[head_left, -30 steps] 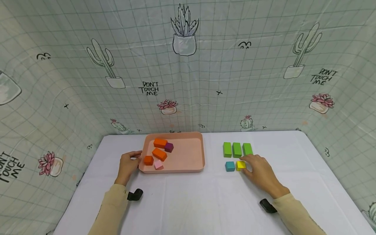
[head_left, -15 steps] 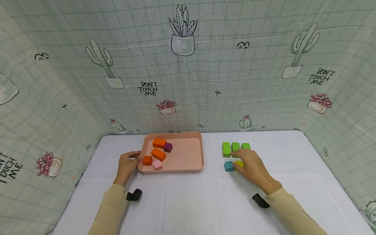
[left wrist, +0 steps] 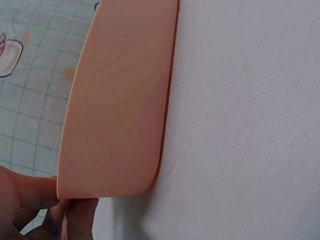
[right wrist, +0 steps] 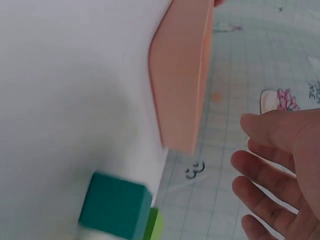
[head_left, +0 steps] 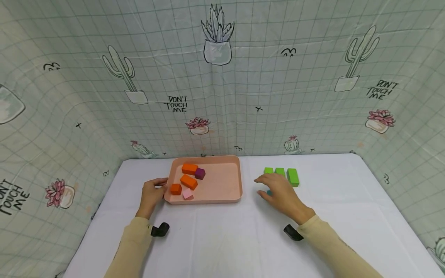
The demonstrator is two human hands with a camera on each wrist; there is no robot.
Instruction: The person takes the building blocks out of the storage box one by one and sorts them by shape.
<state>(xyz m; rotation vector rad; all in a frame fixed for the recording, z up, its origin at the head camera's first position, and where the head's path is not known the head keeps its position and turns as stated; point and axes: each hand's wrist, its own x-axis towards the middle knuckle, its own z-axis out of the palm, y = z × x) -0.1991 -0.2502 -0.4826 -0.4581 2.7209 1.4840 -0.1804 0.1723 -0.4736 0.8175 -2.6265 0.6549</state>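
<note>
In the head view, my left hand [head_left: 153, 195] is at the left end of the pink tray [head_left: 222, 181], its fingertips touching the edge. The left wrist view shows those fingers by the tray's corner [left wrist: 112, 170]. My right hand [head_left: 282, 197] hovers over the blocks at the right, thumb and fingers spread and holding nothing. Below it a teal block [right wrist: 112, 205] sits on the table; in the head view the hand mostly covers it. The yellow block is hidden from view. Just beyond the hand stand three green blocks [head_left: 293, 177], two of them partly covered.
Inside the tray's left half lie orange blocks [head_left: 189, 182], a purple block [head_left: 200, 173] and a pink block [head_left: 187, 194]. White cloth [head_left: 222, 239] covers the table. A patterned cloth [head_left: 222, 92] hangs behind and at both sides. Black wrist pieces [head_left: 293, 232] project inward from both sleeves.
My right hand has moved left from the yellow block, past the teal one, and now covers the yellow block. My left hand and the tray have stayed in place.
</note>
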